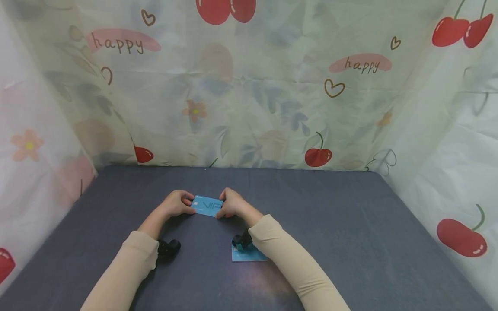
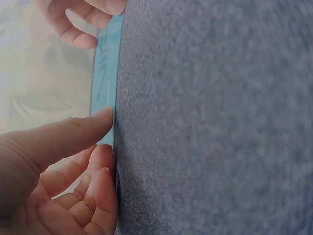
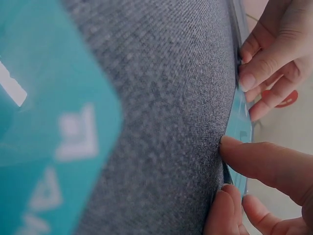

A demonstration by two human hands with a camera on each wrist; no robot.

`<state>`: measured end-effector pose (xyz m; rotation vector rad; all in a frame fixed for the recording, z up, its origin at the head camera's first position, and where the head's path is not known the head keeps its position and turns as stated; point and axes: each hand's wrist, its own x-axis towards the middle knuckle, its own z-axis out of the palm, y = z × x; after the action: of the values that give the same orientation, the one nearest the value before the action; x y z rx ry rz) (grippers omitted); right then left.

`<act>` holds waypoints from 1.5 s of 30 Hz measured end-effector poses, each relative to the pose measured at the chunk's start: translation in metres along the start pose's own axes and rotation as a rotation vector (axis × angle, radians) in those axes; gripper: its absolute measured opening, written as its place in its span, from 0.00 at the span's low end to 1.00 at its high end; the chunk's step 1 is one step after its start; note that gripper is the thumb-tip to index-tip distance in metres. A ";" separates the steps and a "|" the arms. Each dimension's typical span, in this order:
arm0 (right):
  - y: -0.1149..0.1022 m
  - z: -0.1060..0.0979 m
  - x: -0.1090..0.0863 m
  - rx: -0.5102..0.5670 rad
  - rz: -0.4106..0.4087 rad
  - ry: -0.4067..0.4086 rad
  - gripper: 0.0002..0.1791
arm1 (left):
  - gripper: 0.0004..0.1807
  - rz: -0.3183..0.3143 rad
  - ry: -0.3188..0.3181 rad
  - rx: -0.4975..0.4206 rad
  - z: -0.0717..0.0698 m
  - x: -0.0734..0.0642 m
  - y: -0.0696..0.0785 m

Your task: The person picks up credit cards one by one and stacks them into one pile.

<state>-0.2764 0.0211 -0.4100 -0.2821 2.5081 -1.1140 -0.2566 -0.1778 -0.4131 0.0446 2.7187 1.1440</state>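
A light blue card [image 1: 206,206] with "VIP" printed on it lies flat, low over the dark tabletop, between the two hands. At its left end, the left hand [image 1: 176,204] pinches it; the left thumb [image 2: 95,122] lies over the card's face in the left wrist view. The right hand [image 1: 234,204] pinches the opposite end, and its thumb [image 3: 264,161] rests on the card's near edge in the right wrist view. Below the right wrist, a second flat blue item [image 1: 249,255] lies on the table, partly covered by the sleeve. White lettering shows on it up close.
Dark grey fabric covers the table [image 1: 342,242]. Black wrist cameras, one on the left wrist [image 1: 169,249] and one on the right [image 1: 242,240], sit just above the cloth. A patterned curtain [image 1: 241,108] with cherries stands behind the table and along both sides.
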 end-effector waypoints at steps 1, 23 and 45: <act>0.000 0.000 0.000 -0.002 -0.002 0.003 0.27 | 0.26 -0.005 -0.001 -0.006 0.000 0.000 0.000; -0.007 -0.010 -0.009 0.055 -0.026 0.015 0.29 | 0.33 -0.050 -0.033 -0.089 -0.005 -0.005 0.007; -0.005 -0.024 -0.029 0.042 -0.104 0.002 0.30 | 0.35 0.004 -0.049 -0.175 -0.006 -0.025 0.014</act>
<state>-0.2597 0.0436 -0.3835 -0.4040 2.4927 -1.2058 -0.2334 -0.1746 -0.3952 0.0524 2.5662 1.3585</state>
